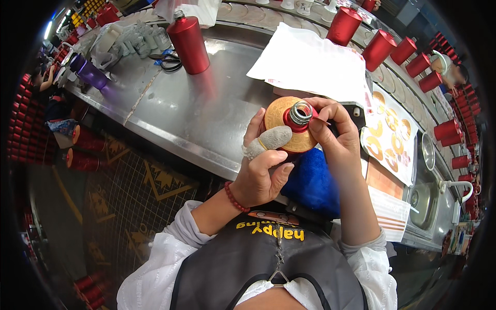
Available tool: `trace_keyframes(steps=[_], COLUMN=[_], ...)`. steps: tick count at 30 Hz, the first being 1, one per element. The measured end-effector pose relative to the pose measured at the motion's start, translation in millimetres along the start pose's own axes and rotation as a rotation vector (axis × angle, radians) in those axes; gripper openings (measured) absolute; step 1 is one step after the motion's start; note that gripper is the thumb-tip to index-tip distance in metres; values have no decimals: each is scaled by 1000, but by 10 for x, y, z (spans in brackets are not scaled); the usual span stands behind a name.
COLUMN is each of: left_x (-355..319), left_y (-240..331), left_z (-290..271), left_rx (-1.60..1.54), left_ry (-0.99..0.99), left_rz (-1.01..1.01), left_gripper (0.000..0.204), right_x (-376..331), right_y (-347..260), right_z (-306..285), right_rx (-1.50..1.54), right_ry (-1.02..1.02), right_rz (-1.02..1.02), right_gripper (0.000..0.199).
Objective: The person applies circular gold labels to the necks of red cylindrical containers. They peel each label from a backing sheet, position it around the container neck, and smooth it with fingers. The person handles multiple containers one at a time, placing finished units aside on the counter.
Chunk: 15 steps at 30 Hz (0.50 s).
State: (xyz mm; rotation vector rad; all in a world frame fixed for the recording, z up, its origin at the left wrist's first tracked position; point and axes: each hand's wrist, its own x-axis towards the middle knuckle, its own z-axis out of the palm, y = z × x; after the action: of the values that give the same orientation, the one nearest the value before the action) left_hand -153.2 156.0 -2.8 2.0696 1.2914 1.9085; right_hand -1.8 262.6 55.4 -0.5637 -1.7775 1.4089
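Observation:
Just in front of me, a red glass bottle with a gold ring-shaped label [277, 109] around its shoulder is tilted so that its open, threaded clear neck [300, 111] faces up toward me. My left hand [261, 173] is closed around the bottle's near left side; one finger wears a grey-white fabric cover [274, 138] and presses on the gold label. At the right of the neck, the thumb and forefinger of my right hand [336, 129] pinch a thin red strip [322, 121]. The bottle's lower body is mostly hidden. Below it shows a fluffy blue cloth [312, 183].
Another red bottle [190, 46] stands on the metal table [227, 103], beside black-handled scissors [171, 63]. A purple bottle [89, 72] is farther left. White paper [310, 59] lies ahead; a sheet of gold labels [388, 129] and a sink [424, 206] are right. A curved conveyor [395, 85] carries red bottles.

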Motion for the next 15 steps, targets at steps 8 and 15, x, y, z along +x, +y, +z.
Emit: trace_keyframes(steps=[8,15], left_x=[14,-12], left_y=[33,121], left_z=[-2,173], left_rx=[39,254], left_ry=[-13,-66], left_rz=[-34,55], left_gripper=[33,37], right_x=[-15,-63], right_y=[64,33], right_z=[16,116], right_rx=[-4,-8], right_ry=[31,186], right_rz=[-31,23], right_gripper=[10,17])
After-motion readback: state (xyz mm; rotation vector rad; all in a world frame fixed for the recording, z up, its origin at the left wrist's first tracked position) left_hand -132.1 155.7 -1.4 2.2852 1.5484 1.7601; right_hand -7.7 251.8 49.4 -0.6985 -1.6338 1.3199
